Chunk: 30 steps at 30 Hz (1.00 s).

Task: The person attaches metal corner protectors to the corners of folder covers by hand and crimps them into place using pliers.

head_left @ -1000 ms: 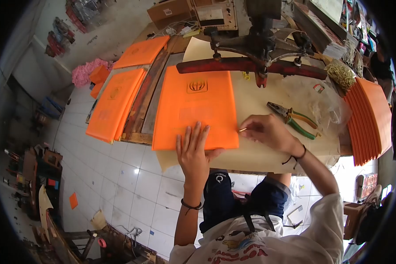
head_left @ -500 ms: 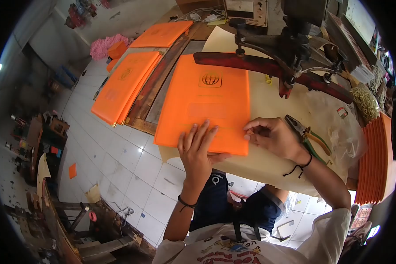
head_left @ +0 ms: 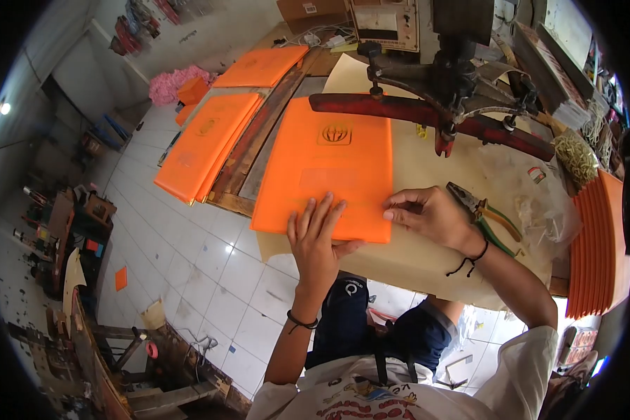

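Observation:
An orange folder (head_left: 343,164) with a globe-like emblem near its far end lies on the worktable in front of me. My left hand (head_left: 315,234) rests on its near part, fingers stretched out and the thumb along the near edge. At the right edge of the folder, my right hand (head_left: 430,215) has thumb and forefinger pinched together on the border. Whether something small is also between those fingertips is hidden. Just right of that hand lies a pair of pliers (head_left: 493,222) with green and yellow handles.
A dark red press bar (head_left: 378,105) hangs over the folder's far end. More orange folders (head_left: 210,143) lie stacked to the left. Standing orange sheets (head_left: 595,245) fill the right side, beside a clear plastic bag (head_left: 546,210). Tan paper (head_left: 427,262) covers the table.
The view has shifted slightly. My right fingertips have closed in more tightly at the folder's right edge. My left hand stays pressed flat on the folder.

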Tool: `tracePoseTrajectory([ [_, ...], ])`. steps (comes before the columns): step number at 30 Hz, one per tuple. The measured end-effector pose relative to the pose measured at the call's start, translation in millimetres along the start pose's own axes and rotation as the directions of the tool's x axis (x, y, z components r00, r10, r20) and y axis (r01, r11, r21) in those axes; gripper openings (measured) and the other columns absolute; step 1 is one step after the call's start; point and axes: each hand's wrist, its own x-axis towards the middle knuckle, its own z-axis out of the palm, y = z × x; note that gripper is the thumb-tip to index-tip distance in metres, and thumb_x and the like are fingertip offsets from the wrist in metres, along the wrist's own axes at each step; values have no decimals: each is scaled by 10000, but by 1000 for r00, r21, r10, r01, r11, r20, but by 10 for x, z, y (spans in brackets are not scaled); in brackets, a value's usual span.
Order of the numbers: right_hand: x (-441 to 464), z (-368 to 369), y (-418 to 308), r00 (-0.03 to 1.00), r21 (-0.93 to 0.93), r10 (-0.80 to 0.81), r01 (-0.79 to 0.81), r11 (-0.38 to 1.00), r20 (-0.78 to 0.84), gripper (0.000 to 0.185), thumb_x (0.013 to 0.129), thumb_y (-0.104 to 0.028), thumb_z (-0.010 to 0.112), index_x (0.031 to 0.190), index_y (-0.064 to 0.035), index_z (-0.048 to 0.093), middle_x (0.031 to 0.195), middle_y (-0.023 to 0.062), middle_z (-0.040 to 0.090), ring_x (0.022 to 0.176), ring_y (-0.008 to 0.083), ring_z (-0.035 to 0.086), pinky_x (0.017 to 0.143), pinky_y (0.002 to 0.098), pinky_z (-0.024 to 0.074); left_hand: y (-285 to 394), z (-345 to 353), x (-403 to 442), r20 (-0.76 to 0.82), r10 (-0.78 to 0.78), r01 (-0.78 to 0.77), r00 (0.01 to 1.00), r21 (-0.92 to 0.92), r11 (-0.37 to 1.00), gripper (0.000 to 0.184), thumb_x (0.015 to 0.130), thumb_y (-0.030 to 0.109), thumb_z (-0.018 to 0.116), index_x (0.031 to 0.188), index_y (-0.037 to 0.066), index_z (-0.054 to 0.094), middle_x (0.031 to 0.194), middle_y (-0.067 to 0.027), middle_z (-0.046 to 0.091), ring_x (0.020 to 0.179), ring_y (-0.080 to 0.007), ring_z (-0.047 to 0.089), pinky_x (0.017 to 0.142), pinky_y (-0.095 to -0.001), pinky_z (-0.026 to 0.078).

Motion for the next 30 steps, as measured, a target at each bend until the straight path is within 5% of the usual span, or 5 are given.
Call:
tracePoseTrajectory([
  [8, -1, 0, -40, 1000, -63, 23, -23, 998, 1, 300, 940, -247, 710, 1077, 21, 707, 767, 0, 642, 657, 49, 524, 599, 229, 479, -16, 28, -10, -20, 3, -3, 1000, -8, 1000, 791, 798, 753, 524, 1273, 135, 657, 1379, -64, 596, 1309, -314, 490, 1101, -547, 259],
  [23, 7, 25, 63, 999, -26, -45, 45, 999, -9, 318, 1001, -259, 623, 1144, 19, 684, 782, -14, 610, 660, 54, 503, 597, 226, 469, 34, -65, 12, -21, 5, -7, 1000, -113, 994, 633, 825, 594, 671, 1244, 120, 668, 1391, -97, 574, 1298, -338, 483, 1108, -560, 238],
  [26, -18, 55, 18, 996, -66, -88, 86, 994, -30, 279, 1014, -228, 601, 1098, 24, 687, 770, -18, 602, 658, 55, 501, 591, 228, 458, 218, -317, 172, -45, 72, -75, 996, -69, 995, 469, 835, 484, 723, 1135, 123, 706, 1208, -92, 668, 1176, -287, 571, 1045, -513, 346],
  [30, -42, 49, 14, 992, -121, -126, 123, 985, -19, 257, 1030, -195, 563, 1031, 33, 682, 758, -16, 603, 651, 57, 505, 588, 231, 449, 232, -179, 516, 115, 161, -63, 980, -590, 805, 338, 850, 367, 759, 1016, 78, 706, 868, -48, 698, 852, -231, 652, 812, -392, 490],
])
